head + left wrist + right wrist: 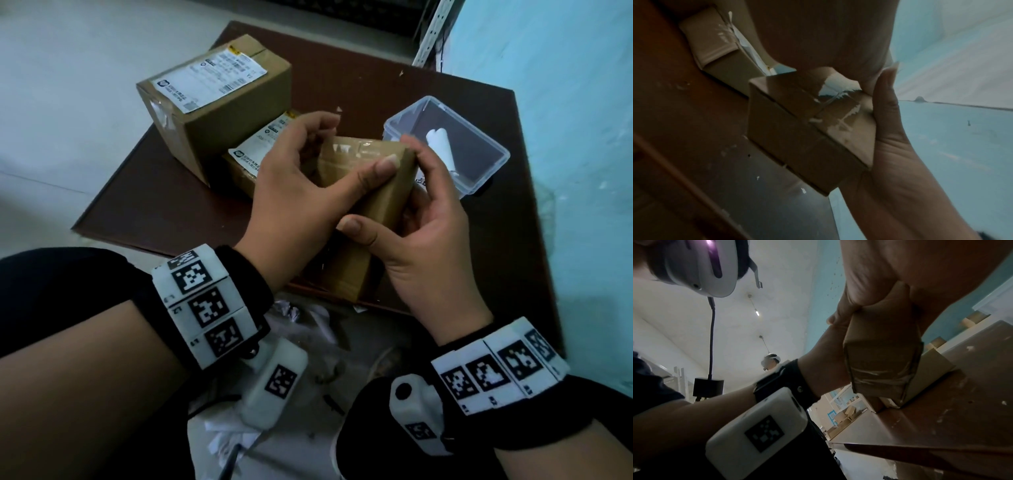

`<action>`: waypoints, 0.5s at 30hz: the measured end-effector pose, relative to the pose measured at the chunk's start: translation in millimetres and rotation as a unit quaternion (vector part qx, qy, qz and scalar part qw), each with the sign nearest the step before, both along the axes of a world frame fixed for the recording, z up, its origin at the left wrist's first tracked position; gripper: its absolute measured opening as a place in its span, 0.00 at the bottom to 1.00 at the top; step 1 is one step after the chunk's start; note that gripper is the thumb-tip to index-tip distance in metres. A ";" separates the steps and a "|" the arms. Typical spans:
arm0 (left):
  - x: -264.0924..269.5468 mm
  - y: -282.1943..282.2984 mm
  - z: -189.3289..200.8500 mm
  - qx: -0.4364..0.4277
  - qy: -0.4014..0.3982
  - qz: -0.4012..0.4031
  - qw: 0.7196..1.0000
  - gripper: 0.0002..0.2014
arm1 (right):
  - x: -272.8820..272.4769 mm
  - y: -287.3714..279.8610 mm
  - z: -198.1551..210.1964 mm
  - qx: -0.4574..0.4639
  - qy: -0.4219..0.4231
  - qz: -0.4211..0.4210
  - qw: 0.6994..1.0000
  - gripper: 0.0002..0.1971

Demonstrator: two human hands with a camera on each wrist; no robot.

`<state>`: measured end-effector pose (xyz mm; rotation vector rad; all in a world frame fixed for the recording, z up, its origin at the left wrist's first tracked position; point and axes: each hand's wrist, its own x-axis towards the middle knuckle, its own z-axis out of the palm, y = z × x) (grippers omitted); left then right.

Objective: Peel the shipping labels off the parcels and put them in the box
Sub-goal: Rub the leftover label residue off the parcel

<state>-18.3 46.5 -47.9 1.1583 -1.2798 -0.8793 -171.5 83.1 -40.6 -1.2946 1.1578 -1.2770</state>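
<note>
Both hands hold a small brown parcel tilted above the dark table. My left hand curls its fingers over the parcel's top edge, thumb lying across the upper face. My right hand grips it from the right, thumb on the near face. A torn white label remnant shows on the parcel by my left fingers. A large parcel with a white label stands at back left. Another labelled parcel lies behind my left hand. A clear plastic box on the right holds a rolled white label.
A turquoise wall runs close along the table's right side. Crumpled white paper scraps lie on the floor below the near table edge. A white metal rack stands behind the table. Another person stands far off.
</note>
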 end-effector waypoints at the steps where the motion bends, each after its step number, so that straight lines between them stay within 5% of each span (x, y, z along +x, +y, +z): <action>1: -0.4 -0.2 1.4 0.018 0.012 -0.009 1.000 0.29 | 0.2 -0.4 0.5 0.003 -0.009 -0.002 1.000 0.51; 4: -1.1 -0.9 3.3 0.033 0.031 -0.037 0.998 0.26 | 1.7 -1.0 0.1 0.018 -0.048 -0.009 0.999 0.47; 10: -0.5 -3.3 4.5 0.070 0.077 -0.048 0.993 0.20 | 0.2 -6.1 -2.5 0.059 -0.116 -0.029 0.991 0.22; 15: -1.5 -0.8 8.6 0.153 0.020 -0.104 0.983 0.23 | -2.8 -7.2 -0.7 0.066 -0.117 -0.040 0.990 0.21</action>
